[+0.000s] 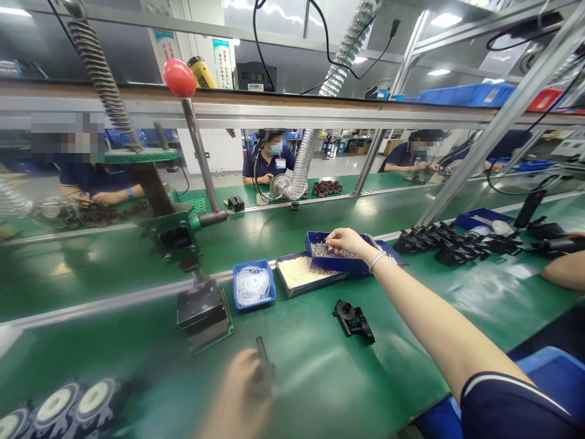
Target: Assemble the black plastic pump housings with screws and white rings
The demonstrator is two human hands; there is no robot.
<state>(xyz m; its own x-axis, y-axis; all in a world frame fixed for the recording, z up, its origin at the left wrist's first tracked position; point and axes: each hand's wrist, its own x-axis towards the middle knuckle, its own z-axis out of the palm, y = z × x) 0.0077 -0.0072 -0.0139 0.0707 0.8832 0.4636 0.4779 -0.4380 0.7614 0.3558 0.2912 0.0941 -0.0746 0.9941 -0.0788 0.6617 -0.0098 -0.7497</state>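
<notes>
Green bench (315,360): my right hand (350,242) was pinched narrow over small silvery metal pieces (320,249) in a dark-blue plastic box (336,264); couldn't tell if it held any. Black moulded plastic part (351,317) lay nearer me, slanting near-right, right of my blurred left hand (247,373), which gripped a dark rod (262,352).

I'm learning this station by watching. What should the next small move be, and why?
The right hand should probably lift one of the small metal pieces from the dark blue tray: it is down at them, while the left hand, blurred, holds a dark, rod-like item. Whether a piece is pinched can't be seen.
</notes>
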